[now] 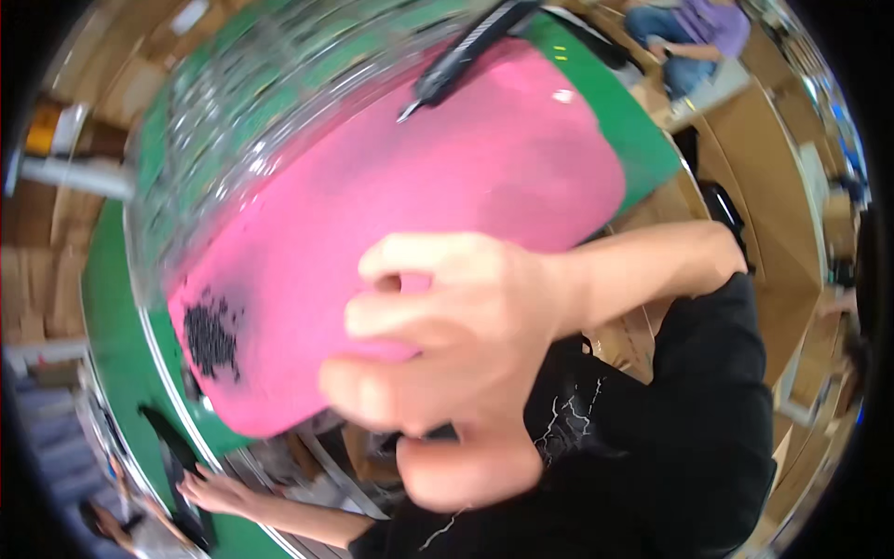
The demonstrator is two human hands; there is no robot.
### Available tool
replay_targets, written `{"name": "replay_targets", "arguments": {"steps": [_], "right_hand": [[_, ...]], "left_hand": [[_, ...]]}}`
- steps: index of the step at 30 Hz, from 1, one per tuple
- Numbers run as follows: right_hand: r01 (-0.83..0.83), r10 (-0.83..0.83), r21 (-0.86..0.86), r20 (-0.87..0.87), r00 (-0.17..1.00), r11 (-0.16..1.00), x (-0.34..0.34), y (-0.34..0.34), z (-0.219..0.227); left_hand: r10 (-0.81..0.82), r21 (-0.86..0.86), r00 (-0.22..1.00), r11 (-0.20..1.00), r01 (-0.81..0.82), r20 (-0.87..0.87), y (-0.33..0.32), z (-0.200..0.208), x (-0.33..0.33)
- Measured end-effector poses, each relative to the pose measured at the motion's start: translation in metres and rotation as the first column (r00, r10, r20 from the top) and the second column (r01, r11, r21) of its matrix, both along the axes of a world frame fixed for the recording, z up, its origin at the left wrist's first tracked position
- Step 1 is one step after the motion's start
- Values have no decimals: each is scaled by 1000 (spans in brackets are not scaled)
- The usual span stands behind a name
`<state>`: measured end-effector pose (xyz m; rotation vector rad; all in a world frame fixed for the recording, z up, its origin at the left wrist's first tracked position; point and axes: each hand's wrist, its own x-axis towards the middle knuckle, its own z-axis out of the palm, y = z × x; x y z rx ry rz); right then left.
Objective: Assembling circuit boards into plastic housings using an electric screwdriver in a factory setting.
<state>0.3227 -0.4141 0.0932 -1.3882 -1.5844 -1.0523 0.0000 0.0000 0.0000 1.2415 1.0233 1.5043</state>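
Note:
My right hand is large and blurred over the middle of the pink mat. Its fingers are half bent and apart from each other, with nothing visible in them. At the lower left, my left hand has its fingers on a long, curved black piece by the edge of the green table. Small black screws lie in a heap on the mat's left end. A black electric screwdriver with a thin metal bit hangs above the mat's far side.
Clear plastic trays with moulded hollows cover the far left of the green table. Cardboard boxes stand at the right. Another person sits at the far right, and another is at the lower left.

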Motion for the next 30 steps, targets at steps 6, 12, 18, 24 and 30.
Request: {"name": "replay_targets", "arguments": {"steps": [6, 12, 18, 24, 30], "right_hand": [[518, -518, -23, -82, 851, 855, 89, -166, 0], [862, -942, -492, -214, -259, -126, 109, -447, -74], [-238, -472, -968, 246, -846, -79, -6, -528, -281], [-82, -436, -957, -50, -899, 278, -39, -529, -320], [179, -254, -714, -455, -854, 677, -60, -546, -329]], "left_hand": [[-50, 487, 902, 828, 277, -429, -76, 41, 77], [-25, 641, 757, 514, 570, -653, -94, 65, 136], [-498, 411, 717, 594, 692, -488, -153, 97, 194], [-483, 452, 657, 481, 751, -578, -170, 108, 209], [-429, 376, 539, 409, 832, -725, -170, 111, 215]]}}
